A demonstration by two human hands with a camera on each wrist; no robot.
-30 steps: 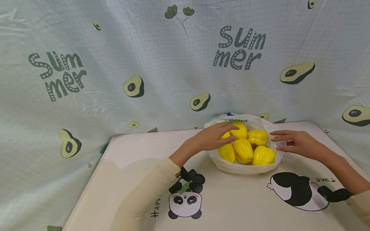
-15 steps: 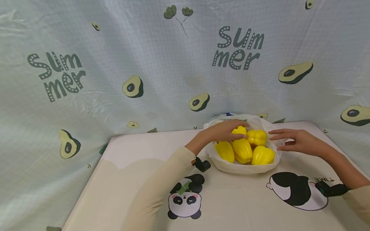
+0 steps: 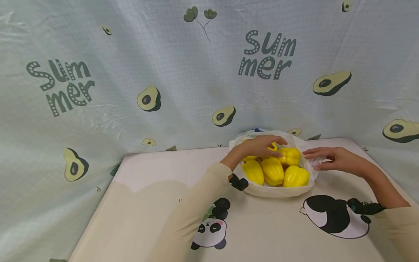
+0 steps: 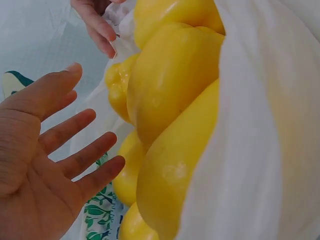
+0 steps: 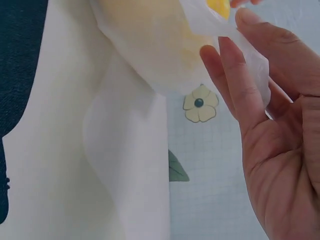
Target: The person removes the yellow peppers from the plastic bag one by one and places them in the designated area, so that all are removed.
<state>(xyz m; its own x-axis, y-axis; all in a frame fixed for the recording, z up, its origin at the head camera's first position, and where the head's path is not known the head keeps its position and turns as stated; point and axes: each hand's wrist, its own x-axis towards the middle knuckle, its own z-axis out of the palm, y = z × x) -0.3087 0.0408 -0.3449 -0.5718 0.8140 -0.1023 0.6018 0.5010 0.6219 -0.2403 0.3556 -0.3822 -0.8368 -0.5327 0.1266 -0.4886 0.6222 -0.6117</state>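
Observation:
Several yellow bell peppers (image 3: 272, 171) lie in a white plastic bag (image 3: 278, 191) whose mouth is spread wide. My left hand (image 3: 258, 146) reaches over the bag's left side, above the back peppers. In the left wrist view that hand (image 4: 55, 160) has its fingers extended and spread beside the peppers (image 4: 172, 170), holding nothing. On the bag's right side, my right hand (image 3: 343, 161) holds the rim. The right wrist view shows a fold of the thin plastic (image 5: 257, 70) between the thumb and fingers of my right hand (image 5: 275, 140).
The bag stands at the back of a table (image 3: 137, 203) with a printed cover showing a panda (image 3: 211, 233). Directly behind rises a hanging cloth (image 3: 183, 72) printed with avocados and lettering. Dark straps sit at both wrists.
My left hand has moved right and farther across the bag, toward the back right peppers. The right hand stays at the rim, nearly still. The peppers and bag have kept their places.

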